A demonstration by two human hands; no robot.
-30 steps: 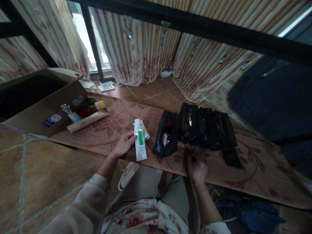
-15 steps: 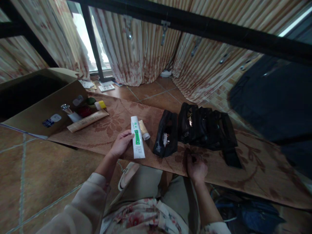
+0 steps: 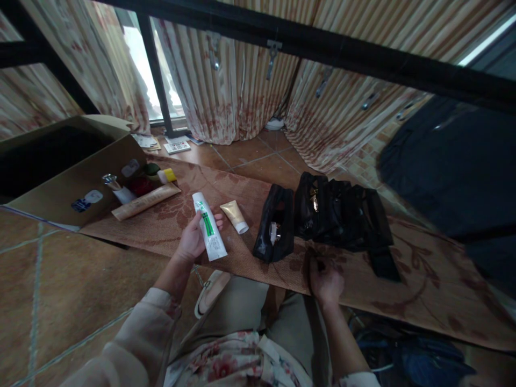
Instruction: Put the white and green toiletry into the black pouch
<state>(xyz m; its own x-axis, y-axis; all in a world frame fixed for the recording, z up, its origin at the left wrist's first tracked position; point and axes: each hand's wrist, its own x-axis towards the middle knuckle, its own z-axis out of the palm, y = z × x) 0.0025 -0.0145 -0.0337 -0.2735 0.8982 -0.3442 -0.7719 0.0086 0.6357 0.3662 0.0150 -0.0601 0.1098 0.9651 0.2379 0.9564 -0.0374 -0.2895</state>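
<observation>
My left hand is closed around a white squeeze tube with a green printed band, tilted above the cloth. Just right of it, a small gold tube with a white cap lies on the cloth. Farther right is a black mesh pouch with a clear-and-metallic item inside. At the cloth's near edge rests my right hand, its fingers curled in; what they hold, if anything, is hidden.
A patterned brown cloth covers the long surface. On the left stands an open cardboard box, with a long beige tube and several bottles beside it. More black mesh pouches sit at right. A dark metal bar crosses above.
My left hand has shifted left with the white tube and turned it, so fingers now show behind it. The gold tube is fully uncovered. My right hand stays in place.
</observation>
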